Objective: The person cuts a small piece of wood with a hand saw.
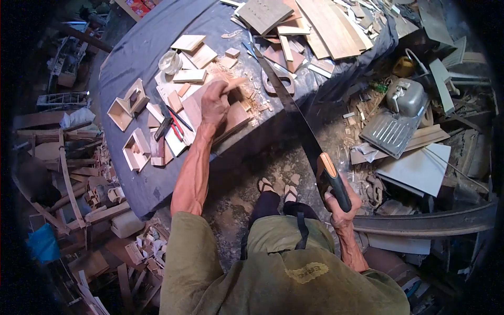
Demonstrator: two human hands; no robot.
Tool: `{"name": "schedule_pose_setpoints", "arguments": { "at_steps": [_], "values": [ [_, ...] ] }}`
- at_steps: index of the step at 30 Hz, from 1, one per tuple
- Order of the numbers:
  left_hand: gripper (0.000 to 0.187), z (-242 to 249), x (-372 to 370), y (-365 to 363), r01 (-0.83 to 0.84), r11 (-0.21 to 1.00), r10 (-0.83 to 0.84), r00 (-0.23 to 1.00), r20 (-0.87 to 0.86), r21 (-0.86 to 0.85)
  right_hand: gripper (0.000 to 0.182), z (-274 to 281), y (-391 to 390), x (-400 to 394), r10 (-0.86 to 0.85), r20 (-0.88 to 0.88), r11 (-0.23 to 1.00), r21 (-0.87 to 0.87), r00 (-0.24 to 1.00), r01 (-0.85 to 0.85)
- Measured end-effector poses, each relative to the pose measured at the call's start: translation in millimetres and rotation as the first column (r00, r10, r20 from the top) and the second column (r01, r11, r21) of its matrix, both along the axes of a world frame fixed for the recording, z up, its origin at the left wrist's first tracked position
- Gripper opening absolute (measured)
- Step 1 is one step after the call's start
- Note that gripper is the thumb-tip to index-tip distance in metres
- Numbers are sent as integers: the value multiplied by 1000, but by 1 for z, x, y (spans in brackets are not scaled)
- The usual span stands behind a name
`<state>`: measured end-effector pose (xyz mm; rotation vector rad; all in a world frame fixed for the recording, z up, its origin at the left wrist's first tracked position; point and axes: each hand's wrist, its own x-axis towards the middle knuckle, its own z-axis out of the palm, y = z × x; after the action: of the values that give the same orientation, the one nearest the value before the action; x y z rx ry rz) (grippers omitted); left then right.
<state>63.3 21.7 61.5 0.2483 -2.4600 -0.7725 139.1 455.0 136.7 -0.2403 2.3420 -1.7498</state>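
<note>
In my right hand (342, 203) is a handsaw (292, 106), gripped by its black and orange handle. Its long dark blade slants up and left past the table's edge, apart from my left hand. My left hand (214, 105) is closed on a small strip of wood (237, 83), whose pale end sticks out to the right. That hand rests over a wooden board (237, 118) at the table's front edge; its palm side is hidden. Sawdust (257, 105) lies beside it. Left of my forearm are red-handled pliers (176, 131) and a hammer-like tool (164, 125).
A dark cloth covers the table (135, 56). On it are small open wooden boxes (122, 113), a white tub (170, 62) and stacked boards (328, 29). A metal sink (396, 123) and a white panel (417, 168) lie right. Wood scraps (149, 247) litter the floor at left.
</note>
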Motion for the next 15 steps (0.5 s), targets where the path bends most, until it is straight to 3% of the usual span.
{"name": "schedule_pose_setpoints", "arguments": {
  "at_steps": [3, 4, 8, 11, 15],
  "values": [
    [27, 34, -6, 11, -204, 929, 183, 979, 95, 308, 60, 0, 0, -3, 17, -28, 1000, -19, 999, -18],
    [30, 16, -11, -4, -179, 970, 190, 980, -53, 167, 60, 1, -1, -4, 15, -34, 1000, -26, 999, -16],
    [43, -37, -17, -59, -205, 948, 131, 948, 289, 243, 61, 3, -7, -6, 32, -75, 999, -42, 997, -35],
    [41, -26, -17, -46, -306, 950, 301, 847, 439, -60, 61, 7, -12, -4, 47, -37, 999, -21, 998, -48],
    [40, -15, -14, -15, -379, 911, 412, 857, 308, -163, 60, 3, -16, -1, 100, -49, 995, -23, 994, -101]
  ]
}}
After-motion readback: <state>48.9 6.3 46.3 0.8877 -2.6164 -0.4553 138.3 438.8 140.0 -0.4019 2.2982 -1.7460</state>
